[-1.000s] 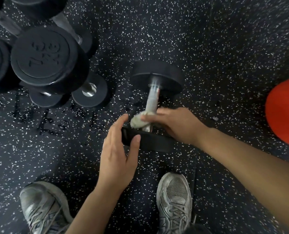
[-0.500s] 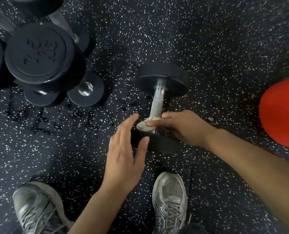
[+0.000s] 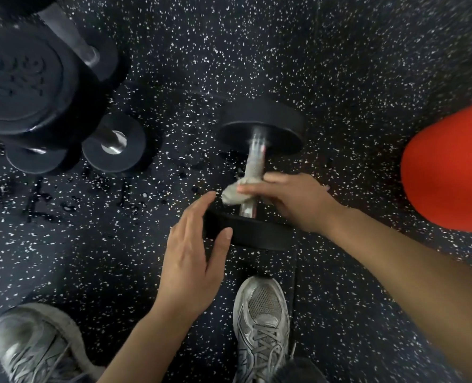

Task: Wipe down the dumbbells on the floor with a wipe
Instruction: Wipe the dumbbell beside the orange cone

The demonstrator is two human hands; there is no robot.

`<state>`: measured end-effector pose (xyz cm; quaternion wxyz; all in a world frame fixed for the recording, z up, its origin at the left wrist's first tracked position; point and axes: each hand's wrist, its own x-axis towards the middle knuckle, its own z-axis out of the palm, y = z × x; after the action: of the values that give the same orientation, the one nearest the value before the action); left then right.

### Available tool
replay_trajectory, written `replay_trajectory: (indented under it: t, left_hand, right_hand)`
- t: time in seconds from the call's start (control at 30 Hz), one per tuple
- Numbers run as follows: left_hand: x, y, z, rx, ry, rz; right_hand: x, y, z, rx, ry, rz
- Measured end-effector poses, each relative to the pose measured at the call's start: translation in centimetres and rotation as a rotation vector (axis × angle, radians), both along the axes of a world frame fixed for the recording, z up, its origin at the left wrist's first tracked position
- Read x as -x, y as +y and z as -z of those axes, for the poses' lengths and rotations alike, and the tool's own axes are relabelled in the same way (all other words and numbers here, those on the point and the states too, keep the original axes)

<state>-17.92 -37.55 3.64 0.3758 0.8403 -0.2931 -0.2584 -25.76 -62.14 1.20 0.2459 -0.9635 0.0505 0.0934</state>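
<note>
One dumbbell point(image 3: 257, 172) lies lengthwise away from the person.

- I'm looking at a gym floor: black rubber flooring point(image 3: 312, 64) flecked with white fills the frame.
- Upper left, I see a stack of black dumbbells point(image 3: 36, 87) with steel handles.
- At the right edge sits a red ball point(image 3: 450, 172).
</note>
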Motion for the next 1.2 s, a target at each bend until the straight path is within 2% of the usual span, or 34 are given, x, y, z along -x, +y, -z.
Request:
replay_trajectory:
  t: [0.07, 0.13, 0.2, 0.27, 0.33, 0.5, 0.57, 0.67, 0.77, 0.87, 0.93, 1.03, 1.13, 1.2]
  left_hand:
    - [0.2, -0.3, -0.1, -0.004, -0.001, 0.017]
    - [0.5, -0.7, -0.2, -0.001, 0.012, 0.021]
    - [0.8, -1.0, -0.2, 0.008, 0.020, 0.011]
    - [1.1, -1.2, -0.1, 0.025, 0.012, -0.004]
    - [1.2, -1.3, -0.1, 0.047, 0.012, -0.013]
    - [0.2, -1.5, -0.7, 0.049, 0.051, -0.015]
    - [-0.1, -1.6, -0.8, 0.041, 0.059, -0.018]
    - [-0.1, -1.6, -0.6, 0.049, 0.057, -0.012]
    - [0.3, -1.6, -0.4, 0.038, 0.066, 0.020]
    - [1.1, -2.1, -0.1, 0.039, 0.086, 0.035]
    - [1.5, -2.6, 0.1, 0.043, 0.089, 0.044]
    - [1.8, -3.2, -0.1, 0.036, 0.110, 0.064]
    - [2.0, -3.6, -0.3, 0.030, 0.097, 0.103]
    - [2.0, -3.8, -0.2, 0.031, 0.095, 0.118]
  right_hand:
    - [0.5, -0.2, -0.4, 0.034, 0.066, -0.105]
    - [0.4, -0.6, -0.5, 0.075, 0.022, -0.110]
    - [-0.2, -1.4, -0.4, 0.128, -0.084, 0.022]
    - [-1.0, -1.8, -0.5, 0.155, -0.108, 0.150]
    - [-1.2, -1.5, -0.2, 0.134, -0.060, 0.144]
    - [1.2, -0.5, -0.4, 0.069, 0.113, -0.041]
    - [1.5, -1.0, -1.3, -0.012, 0.151, -0.051]
    - [1.5, -1.7, -1.9, -0.030, 0.228, -0.065]
    - [1.7, -2.5, -1.6, -0.051, 0.126, 0.056]
    - [0.9, -3.0, -0.6, 0.131, -0.002, 0.271]
    - [0.9, -2.6, 0.0, 0.157, -0.004, 0.307]
    - [2.3, -2.8, -0.5, 0.095, 0.070, 0.147]
    - [2.9, -2.8, -2.3, 0.140, 0.278, -0.099]
    - [2.9, -2.7, -2.9, 0.061, 0.227, -0.089]
